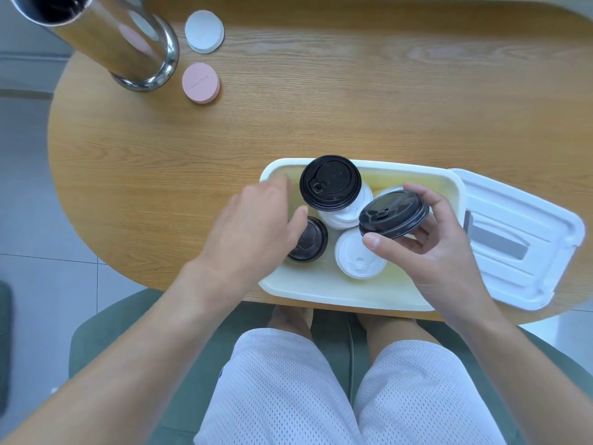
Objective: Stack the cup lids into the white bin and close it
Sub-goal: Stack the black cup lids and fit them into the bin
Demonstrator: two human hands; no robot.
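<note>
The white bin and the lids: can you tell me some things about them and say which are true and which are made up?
1. The right hand holds a black lid above the white bin. True.
2. The bin's cover is shut over the bin. False: it lies open to the right of the bin.
3. A black lid sits on top of a white stack in the bin. True.
4. The pink disc is inside the bin. False: it lies on the table near the metal cylinder.
5. The left hand holds a white lid. False: it reaches into the bin by another black lid.
</note>
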